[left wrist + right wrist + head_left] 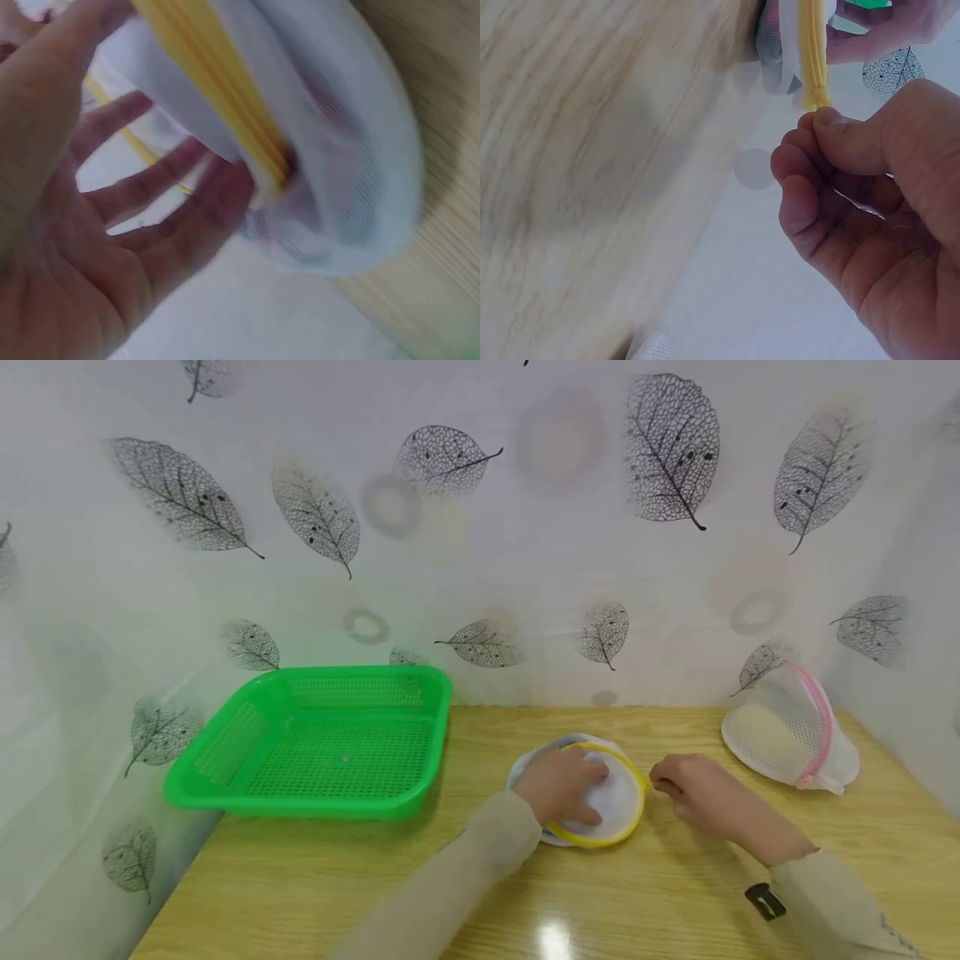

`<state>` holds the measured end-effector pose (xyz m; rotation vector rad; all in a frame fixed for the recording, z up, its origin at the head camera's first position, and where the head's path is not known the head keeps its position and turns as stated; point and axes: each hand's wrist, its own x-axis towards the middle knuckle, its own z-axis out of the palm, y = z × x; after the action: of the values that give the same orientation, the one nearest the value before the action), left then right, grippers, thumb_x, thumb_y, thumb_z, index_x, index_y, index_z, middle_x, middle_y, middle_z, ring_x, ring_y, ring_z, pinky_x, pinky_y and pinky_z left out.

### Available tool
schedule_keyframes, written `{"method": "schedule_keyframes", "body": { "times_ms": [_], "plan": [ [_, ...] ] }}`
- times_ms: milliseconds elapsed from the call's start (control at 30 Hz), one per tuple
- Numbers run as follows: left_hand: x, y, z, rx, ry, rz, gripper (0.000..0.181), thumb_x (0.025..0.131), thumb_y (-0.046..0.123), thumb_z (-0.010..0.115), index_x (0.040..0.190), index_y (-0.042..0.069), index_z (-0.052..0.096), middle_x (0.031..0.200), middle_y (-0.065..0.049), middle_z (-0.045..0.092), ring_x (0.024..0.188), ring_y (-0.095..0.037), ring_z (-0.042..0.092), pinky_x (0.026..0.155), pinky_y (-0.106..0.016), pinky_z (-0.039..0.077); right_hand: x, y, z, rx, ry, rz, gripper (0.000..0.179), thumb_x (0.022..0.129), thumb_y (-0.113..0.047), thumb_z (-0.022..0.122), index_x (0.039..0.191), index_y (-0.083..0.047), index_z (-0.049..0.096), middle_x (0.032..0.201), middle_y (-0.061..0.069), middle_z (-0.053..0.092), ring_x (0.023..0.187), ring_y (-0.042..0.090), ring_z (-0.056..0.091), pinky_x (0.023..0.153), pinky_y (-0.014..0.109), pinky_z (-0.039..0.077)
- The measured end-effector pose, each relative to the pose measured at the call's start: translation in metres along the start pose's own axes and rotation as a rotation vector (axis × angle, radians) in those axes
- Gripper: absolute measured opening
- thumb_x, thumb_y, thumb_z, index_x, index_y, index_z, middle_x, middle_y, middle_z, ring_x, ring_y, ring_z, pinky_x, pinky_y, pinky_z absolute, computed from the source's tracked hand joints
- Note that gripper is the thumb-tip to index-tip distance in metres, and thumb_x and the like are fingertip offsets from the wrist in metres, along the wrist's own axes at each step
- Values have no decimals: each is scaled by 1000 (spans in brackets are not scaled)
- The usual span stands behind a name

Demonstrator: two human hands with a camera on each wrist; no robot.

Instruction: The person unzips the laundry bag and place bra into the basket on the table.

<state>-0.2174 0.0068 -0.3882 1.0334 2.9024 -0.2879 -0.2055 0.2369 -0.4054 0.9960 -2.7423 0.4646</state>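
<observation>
A round white mesh laundry bag (618, 797) with a yellow zipper band (640, 814) lies on the wooden table. Over its top, my left hand (558, 781) holds it with spread fingers; in the left wrist view the fingertips disappear partly behind white fabric and the thumb lies by the yellow band (217, 82). At the bag's right edge, my right hand (701, 797) pinches the end of the yellow zipper (814, 45) between thumb and index finger. That small end is mostly covered by the fingertips. Something reddish shows faintly through the mesh side (337, 127).
A green perforated plastic basket (300, 806) stands at the left of the table (480, 893). A second white mesh bag (765, 735) with a pink zipper band (817, 718) lies at the back right, something pale inside. A leaf-patterned white sheet (525, 552) hangs behind.
</observation>
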Motion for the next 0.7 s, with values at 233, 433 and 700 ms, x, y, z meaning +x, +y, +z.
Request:
{"method": "schedule_keyframes", "body": {
  "times_ms": [233, 433, 700],
  "plan": [
    [4, -2, 4, 8, 11, 12, 58, 84, 65, 72, 134, 38, 62, 126, 9, 67, 112, -10, 64, 97, -29, 53, -2, 1, 1, 11, -9, -20, 32, 87, 10, 65, 71, -16, 56, 70, -12, 45, 65, -2, 32, 58, 20, 32],
    [4, 0, 5, 68, 22, 10, 53, 84, 67, 71, 129, 40, 63, 120, 10, 67, 106, -10, 64, 91, -28, 54, -4, -1, 4, -2, -16, -52, 28, 85, 11, 67, 73, -14, 60, 71, -10, 51, 66, -2, 36, 58, 20, 36],
    [3, 0, 4, 89, 35, 3, 51, 83, 67, 71, 126, 40, 64, 117, 8, 67, 103, -11, 64, 87, -27, 55, -3, -4, 8, -7, -52, -75, 30, 83, 12, 67, 71, -15, 59, 69, -11, 50, 65, -1, 37, 57, 21, 37]
  ]
}}
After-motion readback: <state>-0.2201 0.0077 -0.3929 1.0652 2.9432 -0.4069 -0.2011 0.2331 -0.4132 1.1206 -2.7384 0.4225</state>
